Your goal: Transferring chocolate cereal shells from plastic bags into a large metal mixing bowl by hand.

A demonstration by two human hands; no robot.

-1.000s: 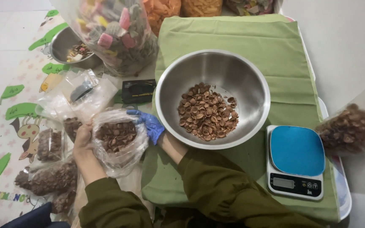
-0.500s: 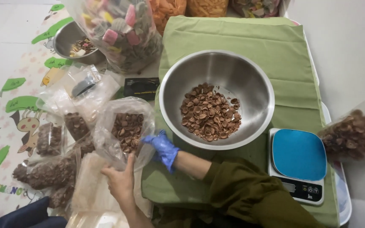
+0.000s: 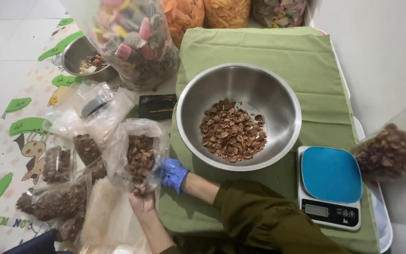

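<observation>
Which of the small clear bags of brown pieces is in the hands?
The bag beside the steel bowl: the clear bag, gripped by both hands; the other filled bags lie untouched left of it.

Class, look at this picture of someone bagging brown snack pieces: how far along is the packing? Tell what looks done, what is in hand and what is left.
Done: several filled clear bags lie on the patterned mat. In hand: the gloved right hand and bare left hand hold one more filled bag at the cloth's edge. Left: a heap of brown pieces sits in the steel bowl, beside the blue-topped scale, which is bare.
</observation>
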